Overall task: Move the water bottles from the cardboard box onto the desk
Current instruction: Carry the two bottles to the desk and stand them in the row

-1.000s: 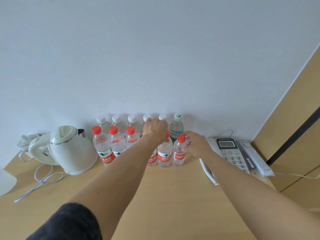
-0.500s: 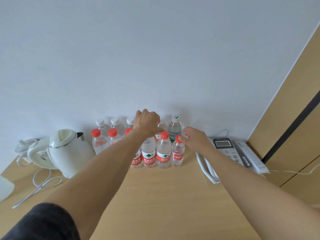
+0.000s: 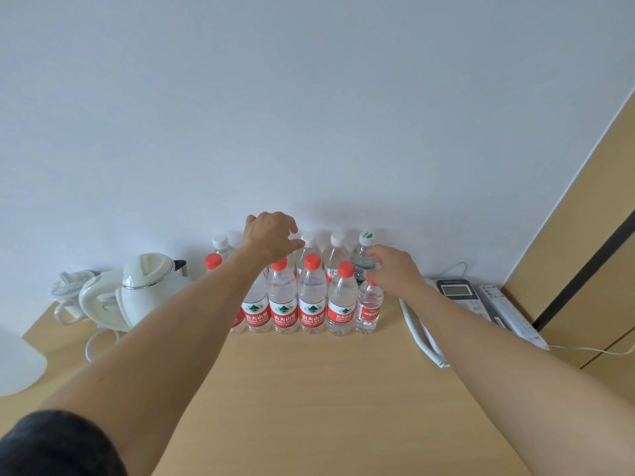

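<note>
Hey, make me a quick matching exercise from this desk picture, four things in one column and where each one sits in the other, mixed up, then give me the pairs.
Things
1. white electric kettle
2. desk phone
3. green-capped bottle
4. small red-capped bottle

Places
A. right end of the front row of bottles, under the right hand
B. left of the bottles, on the desk
C. right end of the back row, by the wall
D. right of the bottles, beside the remote control

Pairs: 1-B, 2-D, 3-C, 4-A
</note>
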The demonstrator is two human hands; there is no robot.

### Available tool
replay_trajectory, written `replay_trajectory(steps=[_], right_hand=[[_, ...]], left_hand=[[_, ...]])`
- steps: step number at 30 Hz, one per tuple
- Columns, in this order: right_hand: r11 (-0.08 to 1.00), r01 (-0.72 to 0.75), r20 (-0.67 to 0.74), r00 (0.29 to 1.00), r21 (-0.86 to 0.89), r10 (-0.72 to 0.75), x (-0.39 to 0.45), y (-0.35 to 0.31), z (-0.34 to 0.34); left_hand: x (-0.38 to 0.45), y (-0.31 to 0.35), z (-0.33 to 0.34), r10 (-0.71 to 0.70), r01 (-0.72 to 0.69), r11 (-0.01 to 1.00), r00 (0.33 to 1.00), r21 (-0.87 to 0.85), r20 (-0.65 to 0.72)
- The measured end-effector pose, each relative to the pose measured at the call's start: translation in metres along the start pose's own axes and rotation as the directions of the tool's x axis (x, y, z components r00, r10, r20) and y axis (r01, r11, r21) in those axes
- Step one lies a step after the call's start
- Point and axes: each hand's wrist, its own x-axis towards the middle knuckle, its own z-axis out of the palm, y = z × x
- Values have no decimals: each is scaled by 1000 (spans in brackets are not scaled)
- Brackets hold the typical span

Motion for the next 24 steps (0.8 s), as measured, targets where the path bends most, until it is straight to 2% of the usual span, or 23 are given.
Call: replay_trajectory(steps=[4, 10, 15, 24], right_hand=[[997, 49, -3, 999, -63, -50, -2, -9, 3], [976, 150, 48, 988, -155, -144, -3, -30, 21], [977, 97, -14, 995, -190, -101, 0, -35, 30], [978, 99, -32, 994, -183, -106, 2, -34, 29]], left_hand=[[-5, 3, 2, 53, -53, 997, 999, -51, 11], [-12, 9, 13, 137, -136, 991, 990, -20, 37], [-20, 8, 22, 176, -179, 983, 982, 36, 66], [-19, 13, 33, 170, -172, 985, 983, 27, 63]])
